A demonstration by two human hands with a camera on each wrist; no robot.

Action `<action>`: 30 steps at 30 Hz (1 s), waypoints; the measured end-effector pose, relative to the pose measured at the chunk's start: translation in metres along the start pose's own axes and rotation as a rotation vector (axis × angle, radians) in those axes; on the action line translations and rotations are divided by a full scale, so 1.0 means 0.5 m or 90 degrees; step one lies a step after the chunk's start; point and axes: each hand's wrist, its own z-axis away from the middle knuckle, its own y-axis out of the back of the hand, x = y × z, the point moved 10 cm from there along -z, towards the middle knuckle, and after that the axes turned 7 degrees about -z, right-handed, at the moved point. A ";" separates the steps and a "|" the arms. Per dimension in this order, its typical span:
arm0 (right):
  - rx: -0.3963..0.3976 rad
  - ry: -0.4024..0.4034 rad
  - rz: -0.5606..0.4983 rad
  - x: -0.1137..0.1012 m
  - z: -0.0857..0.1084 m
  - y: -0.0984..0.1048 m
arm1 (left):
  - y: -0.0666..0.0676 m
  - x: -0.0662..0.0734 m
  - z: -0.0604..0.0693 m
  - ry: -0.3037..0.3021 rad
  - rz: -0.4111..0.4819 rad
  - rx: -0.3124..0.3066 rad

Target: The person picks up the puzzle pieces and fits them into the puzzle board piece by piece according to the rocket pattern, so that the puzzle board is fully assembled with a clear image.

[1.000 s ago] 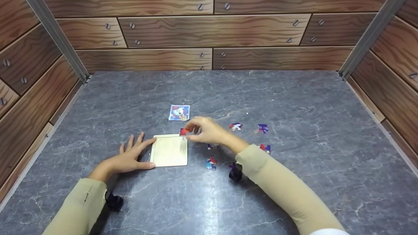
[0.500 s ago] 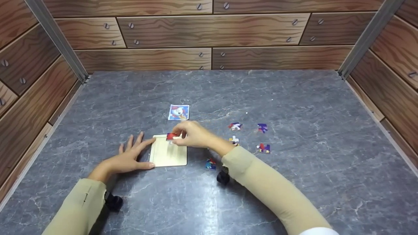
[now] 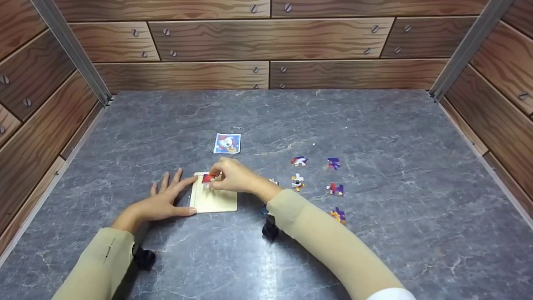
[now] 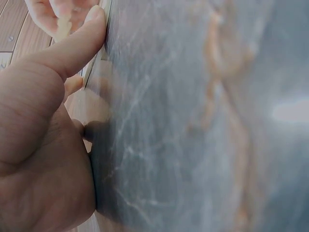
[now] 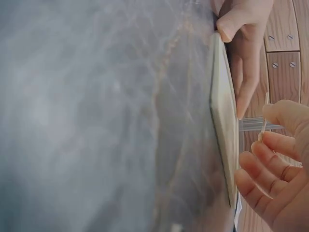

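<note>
A pale wooden tray [image 3: 216, 202] with a raised rim lies on the table. My left hand [image 3: 160, 206] rests flat beside it, thumb and index fingertip touching its left edge; the left wrist view shows this thumb [image 4: 79, 46] against the edge. Over the tray's upper left part, my right hand [image 3: 233, 177] pinches a red puzzle piece [image 3: 207, 179] between thumb and fingers. In the right wrist view the piece [image 5: 265, 113] is seen edge-on in the right hand [image 5: 285, 164], above the tray [image 5: 224, 111], other fingers loosely bent.
A small picture card [image 3: 227, 143] lies behind the tray. Several puzzle pieces are spread to the right, among them a white one [image 3: 297, 182], a purple one [image 3: 333, 163] and a purple and orange one [image 3: 338, 215]. The right forearm partly covers others. Wood-patterned walls enclose the table.
My right hand has carried the red piece left from the tray's upper right corner to its upper left part. The left hand has stayed in place. More loose pieces show beside the right forearm.
</note>
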 end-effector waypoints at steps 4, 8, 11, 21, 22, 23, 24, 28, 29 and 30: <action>-0.022 -0.038 0.060 0.005 -0.002 -0.016 | -0.004 0.000 0.000 0.002 0.003 -0.011; -0.033 -0.053 0.120 0.004 -0.003 -0.022 | -0.004 -0.001 0.000 0.006 0.003 -0.018; -0.032 -0.048 0.149 0.003 -0.007 -0.023 | -0.002 -0.001 0.000 0.007 -0.001 -0.016; -0.032 -0.047 0.186 0.006 -0.011 -0.032 | -0.004 -0.003 -0.001 0.009 0.001 -0.022; -0.029 -0.048 0.188 0.006 -0.012 -0.032 | -0.004 -0.003 0.000 0.008 0.000 -0.021; -0.025 -0.049 0.189 0.005 -0.013 -0.032 | -0.003 -0.003 0.000 0.007 -0.001 -0.020; -0.022 -0.050 0.192 0.005 -0.014 -0.032 | -0.003 -0.003 0.000 0.006 -0.002 -0.019; -0.013 -0.062 0.197 0.007 -0.019 -0.032 | -0.003 -0.003 0.000 0.008 -0.006 -0.020; -0.011 -0.064 0.196 0.007 -0.020 -0.033 | -0.003 -0.003 0.000 0.009 -0.006 -0.020; -0.010 -0.066 0.196 0.008 -0.021 -0.033 | -0.004 -0.003 0.000 0.011 -0.006 -0.021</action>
